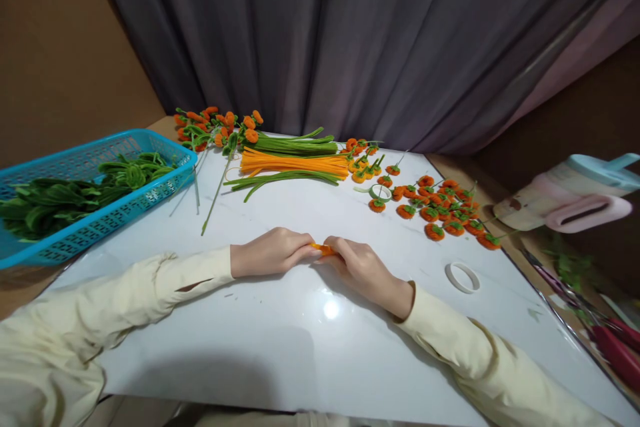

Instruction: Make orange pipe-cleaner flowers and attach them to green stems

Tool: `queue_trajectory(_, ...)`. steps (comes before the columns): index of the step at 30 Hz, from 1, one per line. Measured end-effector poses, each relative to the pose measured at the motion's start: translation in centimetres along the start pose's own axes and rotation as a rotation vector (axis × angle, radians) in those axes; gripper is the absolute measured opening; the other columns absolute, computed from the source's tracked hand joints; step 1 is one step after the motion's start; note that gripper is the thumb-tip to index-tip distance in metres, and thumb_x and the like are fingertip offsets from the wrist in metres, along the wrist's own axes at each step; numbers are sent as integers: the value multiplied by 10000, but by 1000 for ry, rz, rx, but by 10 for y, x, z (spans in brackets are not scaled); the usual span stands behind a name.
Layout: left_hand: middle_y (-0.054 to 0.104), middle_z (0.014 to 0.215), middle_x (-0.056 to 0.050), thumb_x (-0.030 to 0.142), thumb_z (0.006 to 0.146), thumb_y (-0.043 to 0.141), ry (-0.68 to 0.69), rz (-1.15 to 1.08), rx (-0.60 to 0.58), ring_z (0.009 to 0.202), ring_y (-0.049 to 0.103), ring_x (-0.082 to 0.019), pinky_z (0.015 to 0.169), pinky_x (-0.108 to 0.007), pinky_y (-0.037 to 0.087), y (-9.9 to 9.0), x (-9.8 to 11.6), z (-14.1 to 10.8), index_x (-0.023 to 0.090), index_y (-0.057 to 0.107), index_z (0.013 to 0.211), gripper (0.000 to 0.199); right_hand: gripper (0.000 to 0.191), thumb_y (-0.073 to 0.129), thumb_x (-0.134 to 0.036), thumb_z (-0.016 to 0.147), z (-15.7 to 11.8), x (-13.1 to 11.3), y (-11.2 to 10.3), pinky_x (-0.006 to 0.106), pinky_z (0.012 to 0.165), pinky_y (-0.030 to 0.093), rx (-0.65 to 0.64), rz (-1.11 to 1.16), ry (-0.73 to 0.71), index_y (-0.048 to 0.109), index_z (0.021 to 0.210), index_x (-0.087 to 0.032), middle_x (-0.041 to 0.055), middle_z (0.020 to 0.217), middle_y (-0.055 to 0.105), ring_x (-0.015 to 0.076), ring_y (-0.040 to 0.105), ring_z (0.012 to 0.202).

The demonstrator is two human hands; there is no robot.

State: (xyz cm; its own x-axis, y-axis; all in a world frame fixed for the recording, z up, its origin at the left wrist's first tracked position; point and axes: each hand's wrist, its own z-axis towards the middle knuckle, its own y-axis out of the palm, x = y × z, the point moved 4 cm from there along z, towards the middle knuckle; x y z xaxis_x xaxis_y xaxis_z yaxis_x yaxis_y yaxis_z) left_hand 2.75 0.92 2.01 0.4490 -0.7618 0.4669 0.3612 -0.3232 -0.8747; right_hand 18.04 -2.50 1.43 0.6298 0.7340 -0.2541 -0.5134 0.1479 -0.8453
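A small orange piece (325, 250) shows between my two hands over the middle of the white table. My left hand (275, 251) pinches its left end with thumb and fingers. The other end is held by my right hand (363, 270), whose fingers are curled round it and hide part of it. Behind my hands lies a bundle of orange fuzzy stems (295, 162), with green stems (300, 145) behind it and more green stems (290, 177) in front. Several orange flower heads with green tops (434, 232) lie to the right.
A blue basket (183, 177) with green leaves (45, 203) stands at the left. Finished-looking orange flowers (250, 123) lie at the back left. On the right are a white tape roll (463, 277), a tumbler (540, 200) and scissors (565, 290) beyond the table edge.
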Motion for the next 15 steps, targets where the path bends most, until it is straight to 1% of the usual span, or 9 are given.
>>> queue_trajectory(4,595,677,-10,314,960,302,48,58,40,566,546,-113,541,-210,371,1,2,-3,145,537,858,307,135,455,-327,920,0,4,2,197,503,361,-24,180,140,417,958,-204,-12,661,569,107,487,518)
queue_trajectory(7,604,686,-19,299,966,284,130,183,94,571,560,-122,541,-223,381,1,4,-4,137,531,857,315,152,469,-352,910,1,3,1,189,502,364,-46,290,204,416,948,-214,-26,633,572,102,482,507)
queue_trajectory(10,604,679,-30,270,970,267,263,350,181,558,556,-127,522,-236,377,1,8,-6,128,525,826,327,160,460,-362,913,3,1,-1,188,507,364,-60,328,205,446,916,-203,-9,660,596,99,488,518)
queue_trajectory(12,598,662,-29,253,969,275,331,420,230,544,549,-128,507,-240,372,2,9,-7,127,525,810,321,172,448,-354,918,5,-2,-3,188,514,365,-71,322,186,475,879,-189,7,677,600,96,490,526)
queue_trajectory(15,603,664,-34,240,964,297,348,414,245,551,556,-134,507,-245,380,2,10,-9,119,538,821,305,184,425,-306,931,6,-5,-6,190,527,360,-81,284,132,500,825,-175,11,658,574,96,478,536)
